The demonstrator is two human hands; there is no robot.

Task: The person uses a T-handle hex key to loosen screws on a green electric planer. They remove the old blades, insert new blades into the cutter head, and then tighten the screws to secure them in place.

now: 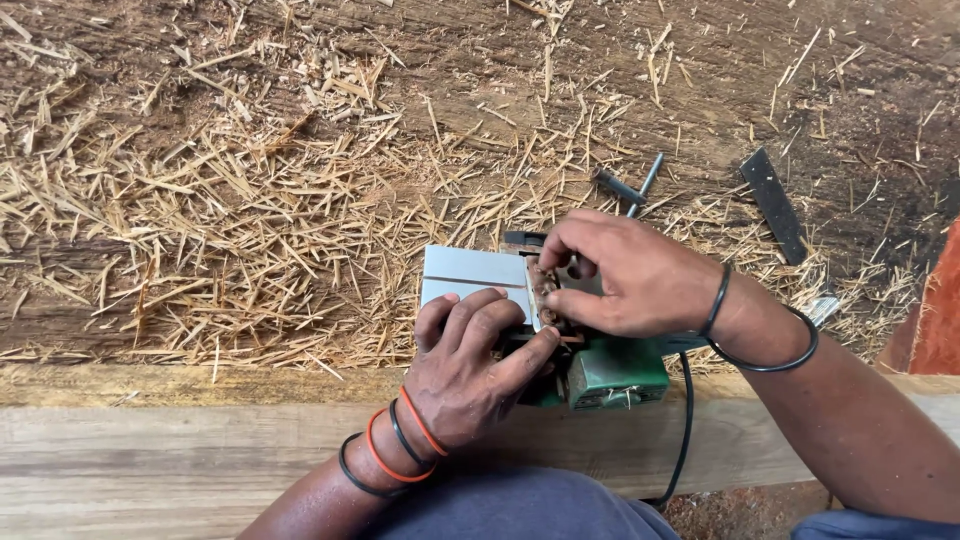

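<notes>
Nearest the camera, the person's knees in grey-blue cloth [520,505] fill the bottom edge, and a pale wooden beam [180,450] runs across the view just beyond them. A green electric planer [615,375] lies upside down on this beam, its flat silver sole plate [470,275] facing up and its black cord [685,420] dropping over the near edge of the beam.

The left hand [470,365], with orange and black bands at the wrist, rests on the planer; its fingers [480,315] curl over the near edge of the sole plate and the thumb presses against the body beside the cutter, so the hand clasps the tool. The right hand [625,275], with black bangles at the wrist, comes in from the right, and its fingers [560,300] pinch at the cutter drum [545,290] in the gap of the sole plate; whether they hold a small part there cannot be told.

Beyond the planer, a T-handled metal wrench [630,187] lies on the dark ground, just past the right hand. A flat dark metal bar [773,205] lies further right, well apart from the hands. Pale wood shavings [250,220] are strewn thickly over the ground to the left and behind.
</notes>
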